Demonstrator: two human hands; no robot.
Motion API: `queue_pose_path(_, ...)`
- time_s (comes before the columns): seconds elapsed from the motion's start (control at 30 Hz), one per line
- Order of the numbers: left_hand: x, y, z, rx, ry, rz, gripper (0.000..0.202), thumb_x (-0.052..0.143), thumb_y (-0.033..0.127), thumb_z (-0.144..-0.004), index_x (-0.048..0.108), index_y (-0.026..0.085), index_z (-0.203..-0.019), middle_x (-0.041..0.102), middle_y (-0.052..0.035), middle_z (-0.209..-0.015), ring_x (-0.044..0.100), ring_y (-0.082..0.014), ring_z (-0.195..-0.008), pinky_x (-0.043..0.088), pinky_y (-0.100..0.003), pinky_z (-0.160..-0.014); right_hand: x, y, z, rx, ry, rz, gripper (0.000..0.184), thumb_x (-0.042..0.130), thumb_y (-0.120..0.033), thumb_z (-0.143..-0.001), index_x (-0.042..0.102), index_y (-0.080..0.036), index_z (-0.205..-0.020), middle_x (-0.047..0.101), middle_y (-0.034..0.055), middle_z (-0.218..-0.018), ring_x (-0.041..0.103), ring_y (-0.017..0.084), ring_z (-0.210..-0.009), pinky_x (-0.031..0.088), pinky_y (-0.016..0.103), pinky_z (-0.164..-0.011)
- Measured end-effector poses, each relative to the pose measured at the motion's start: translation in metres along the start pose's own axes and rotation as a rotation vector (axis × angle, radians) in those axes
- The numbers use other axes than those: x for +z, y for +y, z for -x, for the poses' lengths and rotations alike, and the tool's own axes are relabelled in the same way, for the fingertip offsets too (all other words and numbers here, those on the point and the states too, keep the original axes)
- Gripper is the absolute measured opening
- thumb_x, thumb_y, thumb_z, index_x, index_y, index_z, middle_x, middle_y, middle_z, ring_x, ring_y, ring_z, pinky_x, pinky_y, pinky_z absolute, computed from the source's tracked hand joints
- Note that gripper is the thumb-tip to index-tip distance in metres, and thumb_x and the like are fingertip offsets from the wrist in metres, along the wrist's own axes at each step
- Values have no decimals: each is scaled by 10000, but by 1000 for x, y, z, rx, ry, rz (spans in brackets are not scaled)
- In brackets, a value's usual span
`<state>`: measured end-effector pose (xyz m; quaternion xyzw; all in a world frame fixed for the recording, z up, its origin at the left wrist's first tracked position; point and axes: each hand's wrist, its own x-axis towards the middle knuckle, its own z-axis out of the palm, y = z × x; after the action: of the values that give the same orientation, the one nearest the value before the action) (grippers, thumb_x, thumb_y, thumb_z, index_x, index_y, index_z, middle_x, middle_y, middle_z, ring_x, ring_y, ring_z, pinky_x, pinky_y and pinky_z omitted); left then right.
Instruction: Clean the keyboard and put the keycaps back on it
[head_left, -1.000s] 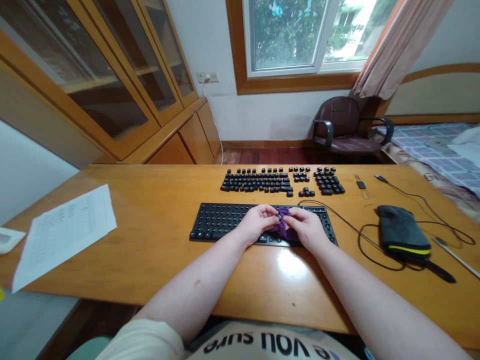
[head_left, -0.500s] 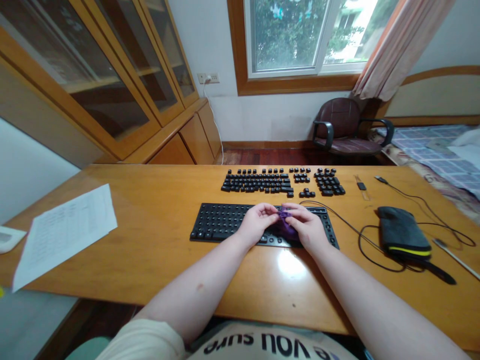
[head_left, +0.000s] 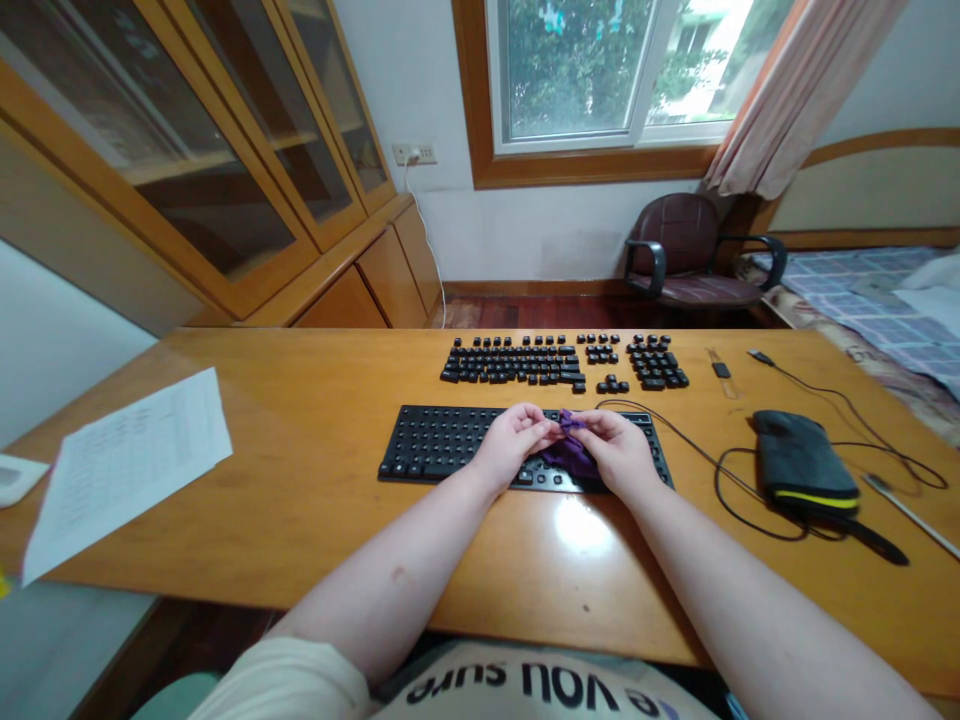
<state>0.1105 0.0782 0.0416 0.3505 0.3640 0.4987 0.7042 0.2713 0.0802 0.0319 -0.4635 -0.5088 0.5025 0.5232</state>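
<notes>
Purple cloth [head_left: 571,452] sits bunched btwn both hands over the stripped keyboard [head_left: 442,442] on the counter [head_left: 315,500]. Left hand [head_left: 512,445] and right hand [head_left: 621,452] fingers pinched on it; right has the bulk, cloth lies left of it.

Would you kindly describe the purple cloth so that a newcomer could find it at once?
On the wooden desk, find the black keyboard base nearest the person, keycaps removed. Above its right half, the left hand and right hand pinch the purple cloth between them. It is the only purple thing among black parts.
</notes>
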Motion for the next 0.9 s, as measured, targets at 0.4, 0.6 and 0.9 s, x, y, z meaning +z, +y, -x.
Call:
queue_pose_path(0.4, -1, 2, -3, -45, -29, -44, 425, 831, 256, -529, 479, 147, -742, 587, 51, -648, 576, -57, -612, 472, -215, -708, 1, -1, 1, 89, 17, -100, 268, 794, -339, -559, 662, -182, -730, 713, 40, -723, 655, 167, -651, 533, 314, -680)
queue_pose_path(0.6, 1, 5, 0, -50, -64, -40, 372, 801, 272, -580, 549, 138, -818, 606, 17, -742, 590, -81, -698, 470, -254, -776, 1, 4, -4, 176, -16, -318, 337, 802, -294, -554, 613, -177, -807, 694, 7, -694, 625, 125, -582, 501, 258, -592)
queue_pose_path(0.9, 4, 0, 0, 173, 67, -298, 283, 760, 149, -572, 577, 146, -788, 598, 11, -753, 580, -99, -723, 477, -253, -756, 1, 3, -3, 159, -14, -366, 277, 768, -268, -600, 592, -212, -805, 703, 7, -763, 646, 153, -684, 520, 316, -691)
